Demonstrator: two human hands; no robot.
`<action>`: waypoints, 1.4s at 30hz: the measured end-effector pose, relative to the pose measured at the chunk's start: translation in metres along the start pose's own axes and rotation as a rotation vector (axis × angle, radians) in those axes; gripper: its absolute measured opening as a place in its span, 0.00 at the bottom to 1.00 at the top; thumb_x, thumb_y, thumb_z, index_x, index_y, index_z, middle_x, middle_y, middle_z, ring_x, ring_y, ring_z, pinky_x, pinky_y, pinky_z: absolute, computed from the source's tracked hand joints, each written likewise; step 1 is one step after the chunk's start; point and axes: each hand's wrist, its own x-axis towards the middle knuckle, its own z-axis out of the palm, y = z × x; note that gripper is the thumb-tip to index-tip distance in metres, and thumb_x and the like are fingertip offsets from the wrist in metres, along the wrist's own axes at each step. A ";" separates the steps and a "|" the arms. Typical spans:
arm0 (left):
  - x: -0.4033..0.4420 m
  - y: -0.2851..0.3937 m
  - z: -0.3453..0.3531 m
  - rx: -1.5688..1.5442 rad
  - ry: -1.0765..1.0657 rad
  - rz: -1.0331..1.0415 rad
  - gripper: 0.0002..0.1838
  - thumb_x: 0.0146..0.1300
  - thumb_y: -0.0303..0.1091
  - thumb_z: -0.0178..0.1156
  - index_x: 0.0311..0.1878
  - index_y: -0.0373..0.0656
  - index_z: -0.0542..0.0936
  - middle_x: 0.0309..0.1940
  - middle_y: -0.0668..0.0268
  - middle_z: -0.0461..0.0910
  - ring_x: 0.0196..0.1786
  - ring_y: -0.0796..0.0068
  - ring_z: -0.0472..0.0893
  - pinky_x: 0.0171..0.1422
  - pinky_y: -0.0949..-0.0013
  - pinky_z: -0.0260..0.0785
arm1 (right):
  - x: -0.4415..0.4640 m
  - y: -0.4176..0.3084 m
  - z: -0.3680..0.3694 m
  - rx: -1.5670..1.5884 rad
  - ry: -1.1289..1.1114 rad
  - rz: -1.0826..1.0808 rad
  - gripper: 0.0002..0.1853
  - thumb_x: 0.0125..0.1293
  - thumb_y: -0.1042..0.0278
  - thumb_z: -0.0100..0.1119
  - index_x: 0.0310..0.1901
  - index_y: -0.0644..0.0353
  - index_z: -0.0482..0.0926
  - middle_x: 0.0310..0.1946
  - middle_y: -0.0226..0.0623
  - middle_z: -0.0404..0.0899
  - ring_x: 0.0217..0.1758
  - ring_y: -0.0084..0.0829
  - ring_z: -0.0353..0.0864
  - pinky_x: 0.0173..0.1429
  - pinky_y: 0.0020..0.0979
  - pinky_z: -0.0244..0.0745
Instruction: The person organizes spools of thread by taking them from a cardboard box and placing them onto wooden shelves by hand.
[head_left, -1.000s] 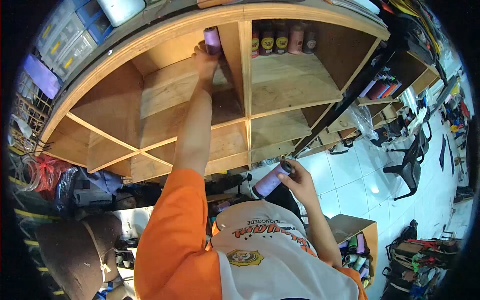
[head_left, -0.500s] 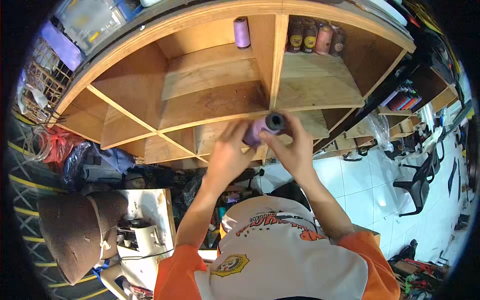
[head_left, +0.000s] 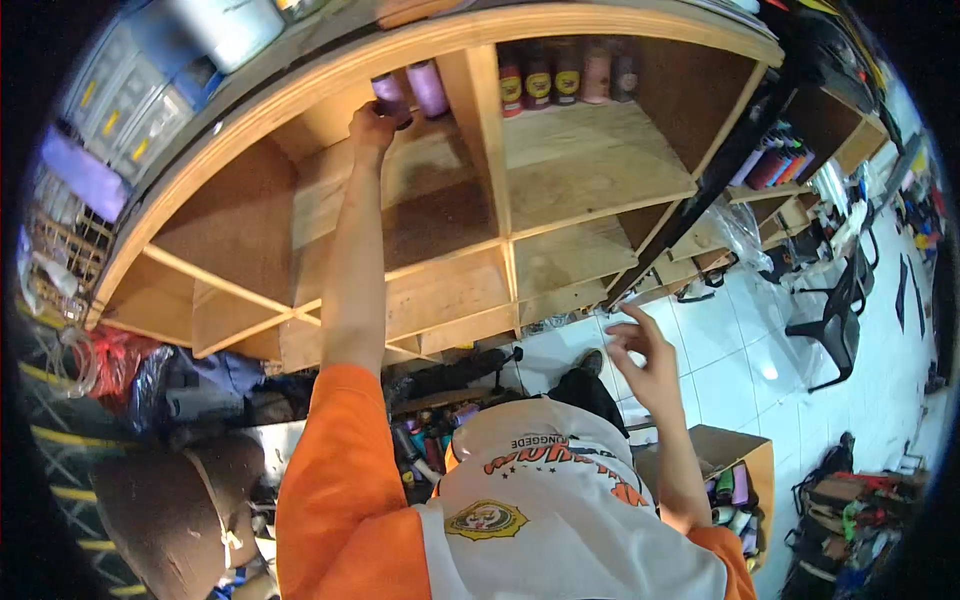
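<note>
My left hand (head_left: 375, 130) reaches up into the upper middle compartment of the wooden shelf (head_left: 505, 190). Its fingers are wrapped round a purple thread spool (head_left: 388, 92), which stands upright or nearly so. Just to the right of it, a second purple spool (head_left: 428, 90) is upright against the divider. My right hand (head_left: 645, 362) is in the air below the shelf's front right part, fingers loosely curled and apart, with nothing in it.
Several dark and pink thread spools (head_left: 567, 75) line the back of the right compartment. At lower right is an open box (head_left: 700, 447) of spools. A black chair (head_left: 833, 325) stands on the white tiled floor (head_left: 715, 335). A brown cushion-like bundle (head_left: 165, 515) lies at lower left.
My left hand has carried the purple spool from between both hands up beside the other purple spool. My right hand has let go and moved down to the right. The view has shifted.
</note>
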 end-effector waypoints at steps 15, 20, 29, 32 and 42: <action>0.007 -0.012 0.033 0.051 0.020 -0.016 0.22 0.47 0.49 0.70 0.40 0.43 0.82 0.35 0.62 0.85 0.40 0.66 0.84 0.47 0.64 0.73 | -0.097 0.040 -0.038 0.196 0.479 0.306 0.21 0.66 0.69 0.59 0.59 0.63 0.70 0.36 0.35 0.80 0.37 0.21 0.76 0.42 0.22 0.71; -0.010 -0.027 0.025 -0.471 -0.051 -0.065 0.16 0.57 0.37 0.63 0.44 0.36 0.79 0.37 0.58 0.81 0.40 0.69 0.79 0.46 0.65 0.73 | -0.113 0.049 -0.068 0.015 0.554 0.365 0.16 0.66 0.68 0.58 0.53 0.65 0.75 0.37 0.36 0.81 0.40 0.22 0.80 0.43 0.24 0.74; -0.253 0.156 -0.041 -0.545 0.056 0.188 0.07 0.59 0.23 0.48 0.34 0.30 0.75 0.30 0.54 0.79 0.31 0.66 0.79 0.35 0.71 0.76 | -0.202 0.090 -0.095 -0.104 0.837 0.565 0.11 0.66 0.71 0.56 0.48 0.66 0.78 0.35 0.34 0.83 0.38 0.20 0.80 0.43 0.23 0.73; -0.320 0.194 -0.022 -0.579 -0.189 0.182 0.07 0.58 0.20 0.46 0.34 0.30 0.75 0.31 0.55 0.79 0.31 0.68 0.79 0.35 0.72 0.76 | -0.242 0.100 -0.106 -0.257 0.911 0.602 0.12 0.63 0.69 0.57 0.46 0.64 0.79 0.34 0.41 0.83 0.37 0.28 0.83 0.44 0.28 0.75; -0.440 0.266 0.005 -0.864 -0.616 0.181 0.07 0.61 0.16 0.47 0.39 0.33 0.74 0.36 0.59 0.76 0.33 0.72 0.79 0.32 0.74 0.75 | -0.403 0.187 -0.174 -0.744 0.371 0.780 0.29 0.43 0.62 0.74 0.49 0.62 0.77 0.44 0.50 0.80 0.49 0.48 0.78 0.53 0.42 0.73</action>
